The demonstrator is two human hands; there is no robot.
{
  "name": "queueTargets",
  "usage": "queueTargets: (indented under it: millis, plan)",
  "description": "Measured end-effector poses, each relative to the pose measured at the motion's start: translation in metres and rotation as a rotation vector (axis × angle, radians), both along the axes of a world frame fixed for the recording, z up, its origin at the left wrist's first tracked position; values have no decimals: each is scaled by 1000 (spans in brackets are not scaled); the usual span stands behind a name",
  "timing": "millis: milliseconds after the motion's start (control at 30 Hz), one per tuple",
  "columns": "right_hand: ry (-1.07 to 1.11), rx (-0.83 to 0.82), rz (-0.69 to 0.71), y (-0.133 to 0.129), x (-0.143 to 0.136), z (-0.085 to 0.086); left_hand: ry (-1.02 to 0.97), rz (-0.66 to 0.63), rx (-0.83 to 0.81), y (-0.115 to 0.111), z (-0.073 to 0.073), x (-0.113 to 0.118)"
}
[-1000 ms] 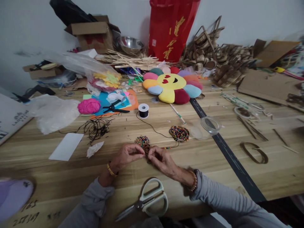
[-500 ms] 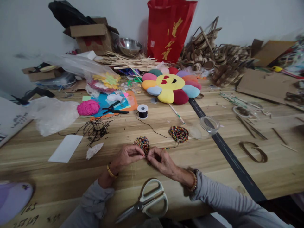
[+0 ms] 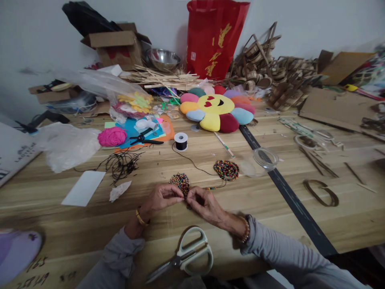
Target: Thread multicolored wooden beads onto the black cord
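Note:
My left hand [image 3: 165, 197] is closed in a pinch on what looks like a tiny reddish bead. Fingertip to fingertip with it, my right hand [image 3: 206, 204] pinches the black cord, mostly hidden by the fingers. Just beyond the fingertips lies a pile of small multicoloured beads [image 3: 179, 181]. A short row of strung beads [image 3: 210, 188] shows behind my right hand. It joins a coiled strand of beads [image 3: 226, 169], from which black cord [image 3: 195, 163] runs back to a white spool [image 3: 181, 141]. Scissors [image 3: 188, 255] lie near my forearms, blades pointing lower left.
Left on the table are tangled black cord [image 3: 122, 162], a white card [image 3: 83, 188], pink yarn [image 3: 112, 137] and black-handled pliers [image 3: 144, 139]. A flower cushion [image 3: 217, 108] lies at the back. A clear ring [image 3: 266, 159] rests on the dark strip [image 3: 288, 194] to the right.
Hardly anything differs. Both hands stay pinched together at the same spot, with only a very slight shift of the fingertips.

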State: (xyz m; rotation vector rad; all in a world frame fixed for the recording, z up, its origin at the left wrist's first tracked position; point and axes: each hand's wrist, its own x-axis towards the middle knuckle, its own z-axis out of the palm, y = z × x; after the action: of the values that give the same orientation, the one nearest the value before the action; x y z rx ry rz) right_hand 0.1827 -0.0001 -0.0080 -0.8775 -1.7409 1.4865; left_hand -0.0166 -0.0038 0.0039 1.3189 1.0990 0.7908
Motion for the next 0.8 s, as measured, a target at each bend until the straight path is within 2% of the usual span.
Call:
queueTargets:
  millis: [500, 800]
  plan:
    - [-3, 9, 2, 0, 0, -4, 10, -15, -4, 0, -1, 1]
    - [-5, -4, 10, 0, 0, 0, 2, -26, -12, -1, 0, 2]
